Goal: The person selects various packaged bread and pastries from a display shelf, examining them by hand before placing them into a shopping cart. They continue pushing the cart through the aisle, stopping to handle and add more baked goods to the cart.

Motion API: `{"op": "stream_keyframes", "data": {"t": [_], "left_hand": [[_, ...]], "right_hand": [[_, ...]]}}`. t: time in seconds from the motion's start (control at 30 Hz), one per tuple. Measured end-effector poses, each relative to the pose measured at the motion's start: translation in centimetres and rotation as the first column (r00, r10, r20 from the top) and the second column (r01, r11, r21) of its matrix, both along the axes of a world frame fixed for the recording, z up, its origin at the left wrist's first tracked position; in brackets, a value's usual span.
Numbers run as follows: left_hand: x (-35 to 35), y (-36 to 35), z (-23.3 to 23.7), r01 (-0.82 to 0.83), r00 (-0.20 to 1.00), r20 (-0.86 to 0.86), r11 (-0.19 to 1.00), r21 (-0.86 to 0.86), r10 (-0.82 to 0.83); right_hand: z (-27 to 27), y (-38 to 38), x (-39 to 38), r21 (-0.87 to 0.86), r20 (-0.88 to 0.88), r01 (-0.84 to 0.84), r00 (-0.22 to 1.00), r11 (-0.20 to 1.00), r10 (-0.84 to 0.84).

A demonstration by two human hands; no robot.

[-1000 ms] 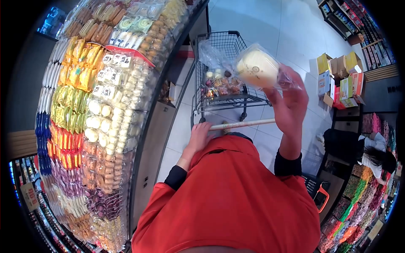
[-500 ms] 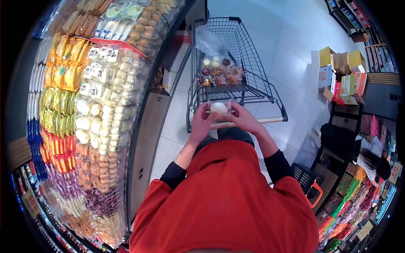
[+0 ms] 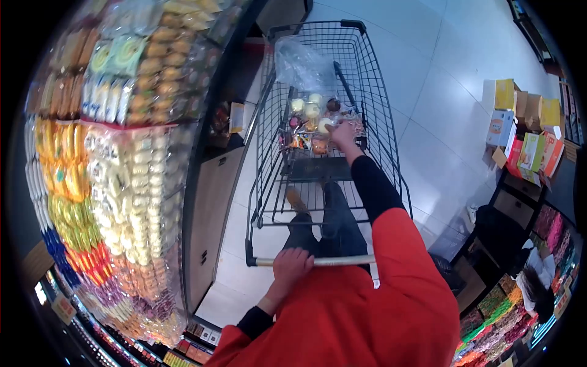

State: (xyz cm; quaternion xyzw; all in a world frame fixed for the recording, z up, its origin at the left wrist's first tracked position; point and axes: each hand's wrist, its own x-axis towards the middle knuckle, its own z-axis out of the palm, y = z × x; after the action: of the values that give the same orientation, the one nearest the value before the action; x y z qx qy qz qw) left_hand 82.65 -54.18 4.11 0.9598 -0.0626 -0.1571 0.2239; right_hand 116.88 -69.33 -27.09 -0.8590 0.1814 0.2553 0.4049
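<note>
In the shopping cart, my right hand reaches deep into the basket, its fingers closed at a wrapped white round pastry. Other white round pastries, a dark round one and several small colourful packets lie around it. A clear plastic bag is crumpled at the far end of the basket. Closer to my body, my left hand is wrapped round the cart's push handle.
To the left stands a tall display of bagged snacks and pastries with a wooden base cabinet. Open cardboard boxes are stacked at the right. Another person is by the colourful sweets.
Both hands held the white pastry over the handle; now my right hand has carried it forward into the basket. My left hand has let go and moved back onto the handle.
</note>
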Motion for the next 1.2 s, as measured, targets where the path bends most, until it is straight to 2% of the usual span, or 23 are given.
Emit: {"op": "stream_keyframes", "data": {"t": [0.07, 0.1, 0.17, 0.2, 0.23, 0.27, 0.3, 0.33, 0.37, 0.4, 0.43, 0.47, 0.53, 0.6, 0.67, 0.73, 0.77, 0.8, 0.83, 0.9, 1.0, 1.07, 1.2], "left_hand": [[0.3, -0.2, 0.1, -0.034, 0.999, 0.022, 0.999, 0.031, 0.034], [0.4, -0.2, 0.0, -0.001, 1.0, 0.011, 1.0, 0.006, 0.001], [0.3, -0.2, 0.3, -0.05, 0.999, 0.007, 0.999, 0.014, 0.05], [0.4, -0.4, 0.2, -0.005, 1.0, 0.011, 0.999, -0.038, 0.005], [0.3, -0.5, 0.2, -0.018, 1.0, 0.019, 1.0, -0.006, 0.018], [0.3, -0.4, 0.2, -0.031, 0.999, 0.03, 0.999, 0.027, 0.03], [0.4, -0.4, 0.0, 0.011, 0.999, 0.049, 1.0, -0.015, -0.01], [0.3, -0.4, 0.0, -0.003, 0.999, 0.045, 1.0, -0.008, 0.004], [0.3, -0.5, 0.2, -0.016, 0.999, 0.04, 1.0, 0.0, 0.016], [0.3, -0.7, 0.1, 0.031, 0.998, 0.059, 0.999, -0.035, -0.028], [0.1, -0.7, 0.0, 0.016, 0.997, 0.072, 1.0, -0.008, -0.015], [0.0, -0.5, 0.0, -0.006, 0.996, 0.088, 1.0, 0.024, 0.004], [0.0, -0.7, 0.4, 0.049, 0.994, 0.099, 0.998, 0.033, -0.052], [-0.1, -0.7, 0.3, 0.023, 0.992, 0.125, 0.996, 0.088, -0.034], [-0.4, -0.5, -0.4, 0.032, 0.98, 0.195, 0.995, 0.099, -0.051], [-0.5, -0.2, -1.3, 0.057, 0.958, 0.275, 0.994, 0.096, -0.082], [-0.7, 0.2, -1.3, 0.068, 0.952, 0.291, 0.993, 0.1, -0.095], [-0.3, -0.1, -1.5, 0.067, 0.957, 0.27, 0.989, 0.135, -0.101], [-0.3, -0.2, -1.5, 0.06, 0.965, 0.242, 0.983, 0.172, -0.101], [-0.3, -0.6, -1.3, 0.043, 0.963, 0.255, 0.984, 0.175, -0.088], [-0.3, -1.0, -0.3, 0.019, 0.968, 0.243, 0.986, 0.164, -0.059], [-0.4, -1.0, 0.2, 0.022, 0.969, 0.24, 0.989, 0.149, -0.057], [-0.6, -1.2, -0.4, -0.009, 0.978, 0.208, 0.987, 0.162, -0.025]], "right_hand": [[-1.6, 1.0, 1.1, -0.085, 0.015, -0.153, 0.988, 0.984, 0.155], [-3.5, 1.9, 0.9, -0.141, 0.054, -0.199, 0.977, 0.97, 0.208], [-5.1, 4.0, -0.6, -0.299, 0.148, -0.214, 0.952, 0.93, 0.267], [-4.4, 4.3, 0.2, -0.289, -0.035, -0.268, 0.962, 0.919, 0.27], [-3.2, 4.0, -0.8, 0.398, -0.2, 0.295, 0.952, 0.869, -0.232], [-2.8, 3.7, -1.6, 0.174, 0.06, 0.005, 0.998, 0.985, -0.016], [-2.9, 3.3, -1.9, -0.133, 0.23, -0.244, 0.935, 0.961, 0.27], [-1.9, 2.5, -2.4, -0.032, 0.326, -0.237, 0.916, 0.971, 0.234], [-0.5, 2.1, -2.4, -0.044, 0.204, -0.256, 0.944, 0.966, 0.259], [2.1, 1.4, -2.6, -0.132, 0.244, -0.335, 0.901, 0.933, 0.358], [5.7, -0.2, -2.8, -0.148, 0.24, -0.502, 0.818, 0.852, 0.523], [7.1, -1.1, -3.1, -0.218, 0.198, -0.69, 0.662, 0.69, 0.723], [14.1, -5.1, -5.9, 0.145, 0.29, -0.618, 0.773, 0.772, 0.564], [21.3, -9.2, -9.3, 0.082, 0.234, -0.655, 0.745, 0.751, 0.624], [26.4, -12.9, -14.7, -0.011, 0.238, -0.519, 0.829, 0.855, 0.506], [31.2, -16.0, -19.6, -0.306, 0.309, -0.482, 0.765, 0.821, 0.565], [32.4, -16.8, -22.7, -0.364, 0.383, -0.392, 0.764, 0.845, 0.52], [33.4, -18.0, -25.4, -0.421, 0.456, -0.292, 0.75, 0.859, 0.479], [33.9, -18.6, -28.1, -0.427, 0.465, -0.28, 0.747, 0.86, 0.475], [34.5, -19.6, -33.0, -0.273, 0.526, 0.025, 0.841, 0.962, 0.127], [34.7, -20.3, -39.2, -0.256, 0.561, 0.049, 0.821, 0.965, 0.108], [32.9, -20.5, -41.6, -0.226, 0.56, 0.058, 0.825, 0.972, 0.081], [31.5, -21.3, -41.7, -0.112, 0.5, 0.048, 0.866, 0.993, 0.015]]}}
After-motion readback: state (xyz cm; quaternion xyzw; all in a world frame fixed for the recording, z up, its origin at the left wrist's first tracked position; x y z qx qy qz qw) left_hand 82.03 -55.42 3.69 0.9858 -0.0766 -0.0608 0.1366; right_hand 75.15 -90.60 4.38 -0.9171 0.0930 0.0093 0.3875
